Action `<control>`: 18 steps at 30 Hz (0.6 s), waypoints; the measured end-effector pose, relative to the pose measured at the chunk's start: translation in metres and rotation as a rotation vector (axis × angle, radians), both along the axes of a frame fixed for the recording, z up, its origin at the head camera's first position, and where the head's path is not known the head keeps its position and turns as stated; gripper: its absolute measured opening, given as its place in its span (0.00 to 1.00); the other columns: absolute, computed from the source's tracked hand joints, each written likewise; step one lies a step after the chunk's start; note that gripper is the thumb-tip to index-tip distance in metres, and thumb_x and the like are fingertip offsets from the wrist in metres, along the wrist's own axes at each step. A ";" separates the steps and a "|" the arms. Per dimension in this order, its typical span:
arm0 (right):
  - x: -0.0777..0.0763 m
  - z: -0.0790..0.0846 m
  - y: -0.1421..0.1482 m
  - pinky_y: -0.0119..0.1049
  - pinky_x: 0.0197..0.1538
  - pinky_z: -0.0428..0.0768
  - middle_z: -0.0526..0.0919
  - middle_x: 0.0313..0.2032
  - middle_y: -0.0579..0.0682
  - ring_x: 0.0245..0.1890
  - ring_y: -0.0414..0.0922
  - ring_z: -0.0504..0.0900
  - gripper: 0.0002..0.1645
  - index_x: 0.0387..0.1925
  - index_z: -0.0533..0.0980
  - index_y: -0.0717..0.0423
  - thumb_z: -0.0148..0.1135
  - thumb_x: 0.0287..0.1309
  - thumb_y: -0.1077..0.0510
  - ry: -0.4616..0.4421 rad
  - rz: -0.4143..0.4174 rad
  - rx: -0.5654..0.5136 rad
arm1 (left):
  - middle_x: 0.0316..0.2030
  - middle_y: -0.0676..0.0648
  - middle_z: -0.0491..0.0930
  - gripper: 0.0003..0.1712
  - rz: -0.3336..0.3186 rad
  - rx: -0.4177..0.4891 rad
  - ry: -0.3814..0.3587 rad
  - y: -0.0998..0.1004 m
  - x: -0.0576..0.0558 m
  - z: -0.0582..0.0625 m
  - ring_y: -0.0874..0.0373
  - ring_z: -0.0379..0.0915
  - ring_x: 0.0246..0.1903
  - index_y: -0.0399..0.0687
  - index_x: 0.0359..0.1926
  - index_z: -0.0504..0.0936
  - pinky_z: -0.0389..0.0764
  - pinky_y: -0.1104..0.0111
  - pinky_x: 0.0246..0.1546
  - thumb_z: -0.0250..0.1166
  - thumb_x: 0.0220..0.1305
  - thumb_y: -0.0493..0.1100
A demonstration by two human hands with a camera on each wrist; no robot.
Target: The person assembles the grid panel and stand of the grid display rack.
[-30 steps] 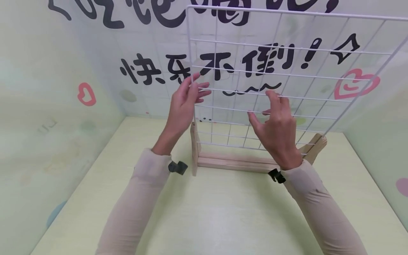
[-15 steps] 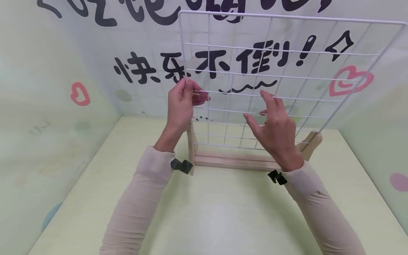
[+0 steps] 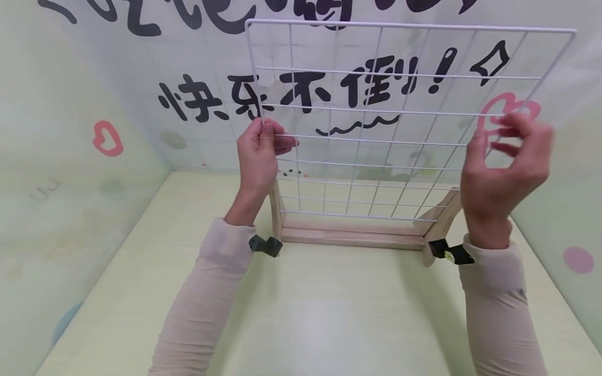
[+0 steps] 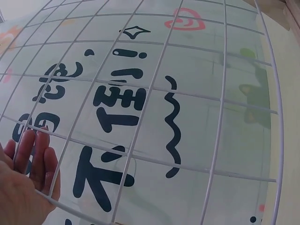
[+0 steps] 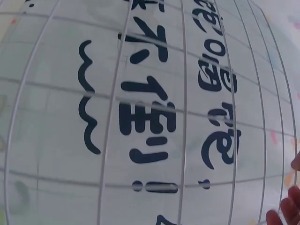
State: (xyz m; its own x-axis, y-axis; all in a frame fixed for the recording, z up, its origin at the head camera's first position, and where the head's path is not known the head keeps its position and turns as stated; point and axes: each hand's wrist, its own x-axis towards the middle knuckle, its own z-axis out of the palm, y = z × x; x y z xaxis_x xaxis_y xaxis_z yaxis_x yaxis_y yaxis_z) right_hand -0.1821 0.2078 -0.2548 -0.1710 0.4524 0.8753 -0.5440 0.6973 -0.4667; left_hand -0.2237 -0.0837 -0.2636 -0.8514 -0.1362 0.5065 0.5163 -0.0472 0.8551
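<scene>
A white wire grid panel [image 3: 357,110] stands upright in a wooden stand [image 3: 352,237] on the pale table. My left hand [image 3: 258,159] pinches the panel's left edge, thumb in front and fingers reaching behind the wires. In the left wrist view the fingers of the left hand [image 4: 35,173] show behind the mesh. At the panel's right edge is my right hand [image 3: 505,172], slightly blurred, its thumb and bent fingers spread apart around the edge wire. The right wrist view catches only fingertips of the right hand [image 5: 287,208] at the lower right, with a gap to the thumb.
Behind the panel hangs a pale backdrop [image 3: 211,151] with black lettering and pink hearts. Similar printed sheets flank the table [image 3: 320,308] on both sides. Black wrist cameras sit at both cuffs.
My right hand has moved right, from in front of the mesh to the panel's right edge. The left hand has closed from loose fingers to a pinch on the left edge.
</scene>
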 end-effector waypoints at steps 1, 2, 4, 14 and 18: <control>0.002 0.003 0.004 0.23 0.39 0.72 0.77 0.38 0.40 0.38 0.38 0.76 0.15 0.39 0.77 0.54 0.61 0.47 0.54 -0.023 -0.034 -0.037 | 0.27 0.41 0.81 0.11 -0.006 0.000 0.005 0.000 -0.002 -0.002 0.54 0.81 0.29 0.39 0.31 0.72 0.79 0.64 0.38 0.48 0.66 0.41; 0.003 0.004 0.007 0.23 0.39 0.71 0.74 0.40 0.39 0.40 0.37 0.74 0.17 0.41 0.75 0.53 0.61 0.47 0.53 -0.067 -0.064 -0.052 | 0.27 0.42 0.81 0.11 -0.011 0.000 0.009 0.001 -0.005 -0.004 0.54 0.81 0.29 0.40 0.31 0.72 0.79 0.64 0.38 0.48 0.66 0.41; 0.004 0.003 0.014 0.22 0.38 0.70 0.71 0.42 0.38 0.40 0.36 0.73 0.20 0.44 0.73 0.51 0.60 0.48 0.51 -0.174 -0.090 -0.058 | 0.26 0.43 0.81 0.11 -0.014 0.003 0.014 0.000 -0.009 -0.007 0.54 0.81 0.29 0.40 0.31 0.72 0.79 0.64 0.38 0.49 0.65 0.42; -0.013 -0.018 0.047 0.22 0.37 0.75 0.81 0.37 0.43 0.31 0.31 0.78 0.16 0.43 0.74 0.48 0.57 0.53 0.48 -0.349 -0.096 -0.056 | 0.26 0.43 0.81 0.11 -0.018 0.025 0.029 -0.004 -0.015 -0.015 0.54 0.81 0.30 0.42 0.32 0.73 0.79 0.64 0.38 0.50 0.64 0.44; -0.012 -0.021 0.053 0.21 0.38 0.75 0.82 0.35 0.44 0.30 0.30 0.77 0.15 0.42 0.76 0.48 0.57 0.54 0.48 -0.348 -0.104 -0.052 | 0.27 0.43 0.81 0.11 -0.024 0.025 0.020 -0.001 -0.015 -0.019 0.53 0.80 0.30 0.42 0.32 0.72 0.79 0.64 0.39 0.49 0.64 0.45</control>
State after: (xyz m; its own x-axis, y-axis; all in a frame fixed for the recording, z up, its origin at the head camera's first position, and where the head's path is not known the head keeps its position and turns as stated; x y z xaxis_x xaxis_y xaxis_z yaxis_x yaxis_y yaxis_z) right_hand -0.1945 0.2606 -0.2755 -0.4053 0.5258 0.7479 -0.2733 0.7110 -0.6479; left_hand -0.2391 -0.0849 -0.2823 -0.8445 -0.1287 0.5198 0.5314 -0.0812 0.8432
